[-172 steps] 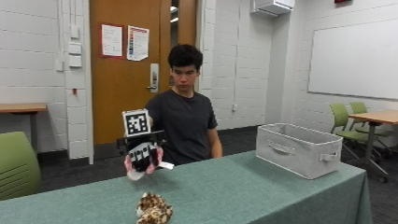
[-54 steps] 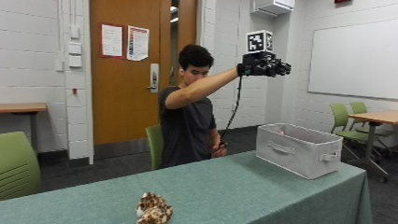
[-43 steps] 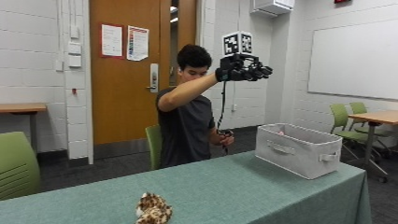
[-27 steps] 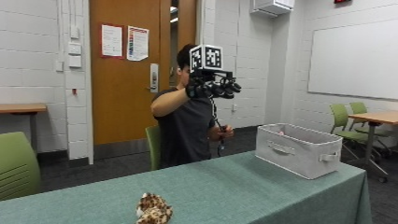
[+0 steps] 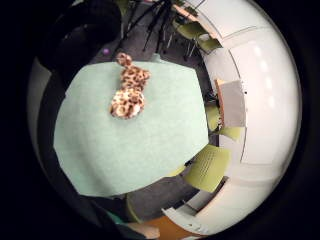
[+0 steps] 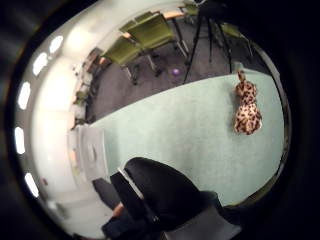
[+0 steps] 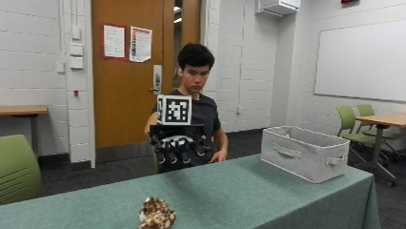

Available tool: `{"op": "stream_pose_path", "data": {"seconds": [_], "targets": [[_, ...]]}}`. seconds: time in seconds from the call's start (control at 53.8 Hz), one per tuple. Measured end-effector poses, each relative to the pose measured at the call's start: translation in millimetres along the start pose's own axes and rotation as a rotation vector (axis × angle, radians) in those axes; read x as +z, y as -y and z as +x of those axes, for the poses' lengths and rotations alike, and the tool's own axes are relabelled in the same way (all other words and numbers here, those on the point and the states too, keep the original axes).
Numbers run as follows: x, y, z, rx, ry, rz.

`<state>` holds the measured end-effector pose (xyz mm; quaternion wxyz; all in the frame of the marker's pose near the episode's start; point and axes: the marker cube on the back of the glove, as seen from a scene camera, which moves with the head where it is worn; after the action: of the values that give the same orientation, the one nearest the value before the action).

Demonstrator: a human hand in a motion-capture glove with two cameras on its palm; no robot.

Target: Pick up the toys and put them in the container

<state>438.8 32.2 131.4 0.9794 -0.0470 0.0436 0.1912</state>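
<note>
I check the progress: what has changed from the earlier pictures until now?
The gloved right hand, which held a pink toy, rose above the grey container and came back down empty, now hanging open above the table. The spotted toy stayed in place.

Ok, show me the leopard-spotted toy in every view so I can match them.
Outside view: spotted toy on the green tablecloth, near the front edge.
Little finger side palm view: toy lying on the cloth.
Thumb side palm view: toy at the cloth's far end.
Shared landmark: the green tablecloth.
</note>
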Motion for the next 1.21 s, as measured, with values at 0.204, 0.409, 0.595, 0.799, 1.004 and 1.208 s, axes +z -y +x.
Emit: {"op": "stream_pose_path", "data": {"seconds": [0.204, 0.409, 0.595, 0.799, 1.004, 1.208], "targets": [[35.6, 26.9, 33.8, -0.015, -0.039, 0.016], [88.3, 51.1, 60.2, 0.015, -0.028, 0.017], [134.1, 58.5, 65.3, 0.048, -0.031, -0.063], [157.3, 59.0, 66.1, 0.092, -0.039, -0.202], [157.1, 52.6, 66.3, 0.125, -0.034, -0.112], [153.8, 38.1, 66.3, 0.143, 0.068, 0.002]]}}
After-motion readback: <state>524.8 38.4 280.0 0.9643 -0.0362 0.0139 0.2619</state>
